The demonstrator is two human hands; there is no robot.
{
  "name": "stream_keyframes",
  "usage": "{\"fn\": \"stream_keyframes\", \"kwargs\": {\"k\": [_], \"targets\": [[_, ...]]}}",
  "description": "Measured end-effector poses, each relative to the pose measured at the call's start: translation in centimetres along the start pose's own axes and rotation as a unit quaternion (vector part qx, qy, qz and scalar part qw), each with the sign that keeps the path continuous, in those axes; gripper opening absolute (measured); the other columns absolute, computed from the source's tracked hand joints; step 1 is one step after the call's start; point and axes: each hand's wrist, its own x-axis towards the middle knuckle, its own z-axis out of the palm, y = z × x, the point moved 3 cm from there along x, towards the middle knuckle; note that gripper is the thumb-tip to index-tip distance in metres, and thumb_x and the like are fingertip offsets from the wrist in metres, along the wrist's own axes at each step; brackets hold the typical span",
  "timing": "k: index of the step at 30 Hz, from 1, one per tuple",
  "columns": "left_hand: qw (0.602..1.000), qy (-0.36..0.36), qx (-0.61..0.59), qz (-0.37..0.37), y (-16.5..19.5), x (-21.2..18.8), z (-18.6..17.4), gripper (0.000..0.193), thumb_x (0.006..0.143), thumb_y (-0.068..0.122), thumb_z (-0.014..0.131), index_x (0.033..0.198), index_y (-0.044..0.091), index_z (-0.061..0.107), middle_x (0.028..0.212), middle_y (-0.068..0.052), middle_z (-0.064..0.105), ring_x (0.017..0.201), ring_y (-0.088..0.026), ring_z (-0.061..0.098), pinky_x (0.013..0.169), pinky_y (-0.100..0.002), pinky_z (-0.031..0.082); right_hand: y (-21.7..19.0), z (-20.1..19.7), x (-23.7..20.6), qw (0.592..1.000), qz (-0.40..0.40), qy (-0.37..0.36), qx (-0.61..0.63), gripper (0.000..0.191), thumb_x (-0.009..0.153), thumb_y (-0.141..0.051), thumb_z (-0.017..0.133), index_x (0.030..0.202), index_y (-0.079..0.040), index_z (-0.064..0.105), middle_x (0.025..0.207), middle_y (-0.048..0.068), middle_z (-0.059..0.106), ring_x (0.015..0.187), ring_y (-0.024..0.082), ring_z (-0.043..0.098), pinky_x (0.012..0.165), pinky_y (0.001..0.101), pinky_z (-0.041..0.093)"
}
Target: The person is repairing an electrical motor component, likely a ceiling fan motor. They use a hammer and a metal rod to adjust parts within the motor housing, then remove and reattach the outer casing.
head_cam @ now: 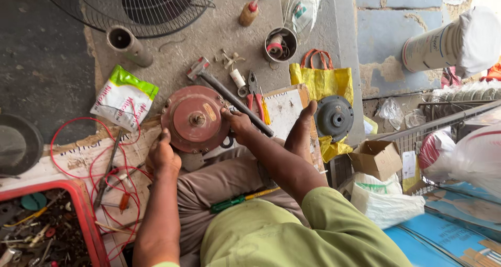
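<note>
The round red motor housing (194, 119) is steadied by both hands, left hand (163, 156) and right hand (237, 122) fingers closed on its rim; firm support seems needed before the hammer (229, 94) is used.

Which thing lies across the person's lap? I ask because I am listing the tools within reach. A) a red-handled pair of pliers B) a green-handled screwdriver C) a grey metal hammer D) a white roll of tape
B: the green-handled screwdriver lies on the brown trousers, below the round reddish-brown metal motor housing that the left hand and right hand grip.
</note>
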Motion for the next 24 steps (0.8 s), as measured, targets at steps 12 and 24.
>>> {"fn": "stream_keyframes", "kwargs": {"k": [12, 24], "targets": [[0.973, 0.075, 0.218, -0.011, 1.4, -0.5, 0.4, 0.043, 0.098, 0.029, 0.07, 0.129, 0.0, 0.07, 0.123, -0.012, 0.071, 0.114, -0.02, 0.061, 0.101, -0.032, 0.045, -0.5, 0.3, -0.1, 1.0, 0.019, -0.001, -0.004, 0.05, 0.091, -0.043, 0.073, 0.122, -0.004, 0.067, 0.11, 0.011, 0.071, 0.094, 0.026, 0.07, 0.078, 0.0521, 0.061], [0.995, -0.018, 0.098, -0.001, 1.3, 0.7, 0.5, 0.053, 0.092, 0.006, 0.065, 0.144, 0.002, 0.055, 0.138, -0.01, 0.064, 0.119, -0.019, 0.062, 0.1, -0.032, 0.05, -1.0, 0.5, 0.7, 0.998, 0.05, 0.028, -0.002, 0.045, 0.091, -0.04, 0.077, 0.114, -0.003, 0.065, 0.1, 0.013, 0.07, 0.087, 0.03, 0.07, 0.074, 0.0564, 0.061]]}}
